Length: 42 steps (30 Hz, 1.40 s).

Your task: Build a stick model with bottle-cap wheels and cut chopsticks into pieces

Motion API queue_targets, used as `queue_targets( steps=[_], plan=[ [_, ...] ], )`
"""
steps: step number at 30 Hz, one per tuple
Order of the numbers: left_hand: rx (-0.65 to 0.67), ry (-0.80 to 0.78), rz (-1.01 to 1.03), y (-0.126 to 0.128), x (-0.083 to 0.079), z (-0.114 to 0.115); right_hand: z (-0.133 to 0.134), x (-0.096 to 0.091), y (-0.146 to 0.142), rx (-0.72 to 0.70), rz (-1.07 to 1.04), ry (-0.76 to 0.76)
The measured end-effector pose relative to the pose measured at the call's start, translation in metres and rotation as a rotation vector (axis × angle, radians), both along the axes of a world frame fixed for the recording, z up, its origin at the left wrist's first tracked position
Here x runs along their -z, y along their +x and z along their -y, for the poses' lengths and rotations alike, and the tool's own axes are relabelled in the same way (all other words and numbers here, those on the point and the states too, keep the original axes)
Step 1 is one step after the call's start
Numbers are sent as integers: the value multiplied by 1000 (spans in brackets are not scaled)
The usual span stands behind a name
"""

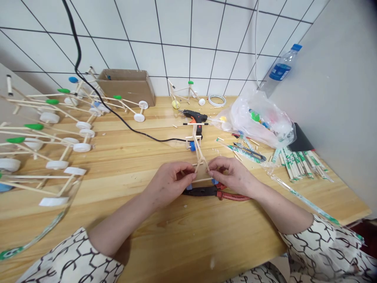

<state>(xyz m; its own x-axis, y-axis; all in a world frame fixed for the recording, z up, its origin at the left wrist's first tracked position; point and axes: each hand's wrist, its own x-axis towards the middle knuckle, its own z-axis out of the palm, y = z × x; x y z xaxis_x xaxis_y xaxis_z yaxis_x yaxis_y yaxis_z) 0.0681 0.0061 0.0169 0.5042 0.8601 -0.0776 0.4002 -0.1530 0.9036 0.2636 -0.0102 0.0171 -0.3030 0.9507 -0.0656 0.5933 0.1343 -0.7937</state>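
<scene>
A small stick model (198,151) made of thin wooden sticks stands on the wooden table (176,236) in front of me, with a blue cap wheel at its far end. My left hand (171,181) pinches the near left part of the frame, fingers closed. My right hand (232,175) pinches the near right part, fingers closed too. Red-handled pliers (218,192) lie on the table just under both hands.
A black glue gun (194,117) with its cord lies behind the model. Several finished stick models with white wheels (59,129) fill the left. A cardboard box (126,86), tape roll (217,100), plastic bag (259,120), scissors (250,153), wrapped chopsticks (297,163) and a water bottle (279,70) are around.
</scene>
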Motion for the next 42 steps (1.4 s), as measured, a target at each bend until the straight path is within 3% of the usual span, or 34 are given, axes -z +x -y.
queue_targets(
  steps=[5, 14, 20, 35, 42],
  plan=[
    [-70, 23, -24, 1, -8, -4, 0, -1, 0, -6, 17, 16],
    [-170, 217, 85, 10, -14, -11, -1, 1, 0, -19, 10, 38],
    [-172, 269, 152, 11, -11, -11, 1, 1, 0, -8, 3, 33],
    [-99, 525, 83, 10, 5, -13, 1, -1, -1, -2, 18, 14],
    [-93, 565, 78, 11, 6, -13, 1, -2, -2, 1, 25, -6]
  ],
)
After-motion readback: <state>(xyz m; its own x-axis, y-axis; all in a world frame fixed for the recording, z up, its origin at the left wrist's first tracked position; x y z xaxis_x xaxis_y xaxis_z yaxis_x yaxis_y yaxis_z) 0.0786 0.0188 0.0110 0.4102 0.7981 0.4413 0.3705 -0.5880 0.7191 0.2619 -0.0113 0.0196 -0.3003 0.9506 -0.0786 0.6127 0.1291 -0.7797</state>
